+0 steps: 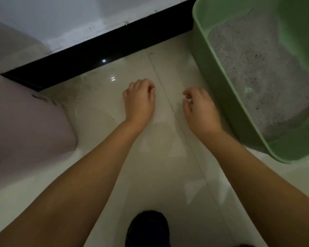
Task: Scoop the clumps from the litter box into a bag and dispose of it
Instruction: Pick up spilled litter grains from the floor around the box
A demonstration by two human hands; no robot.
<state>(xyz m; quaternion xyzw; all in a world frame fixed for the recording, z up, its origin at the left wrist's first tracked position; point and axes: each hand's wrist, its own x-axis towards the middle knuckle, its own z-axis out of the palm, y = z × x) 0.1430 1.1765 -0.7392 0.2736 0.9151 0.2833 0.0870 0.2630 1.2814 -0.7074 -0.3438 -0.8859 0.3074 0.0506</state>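
Observation:
A green litter box (227, 97) stands on the floor at the right, filled with grey litter (260, 72) that shows darker clumpy patches. My left hand (139, 102) and my right hand (200, 109) hover side by side over the tiles, just left of the box. The fingers of both are curled, and each seems to pinch an edge of a thin clear bag (161, 139). The bag shows only as faint pale folds hanging between my forearms. No scoop is in view.
A pale pink rounded container (25, 125) sits on the floor at the left. A black skirting strip (100, 49) runs along the white wall behind. My dark shoe (148, 229) is at the bottom on the glossy cream tiles (100, 107).

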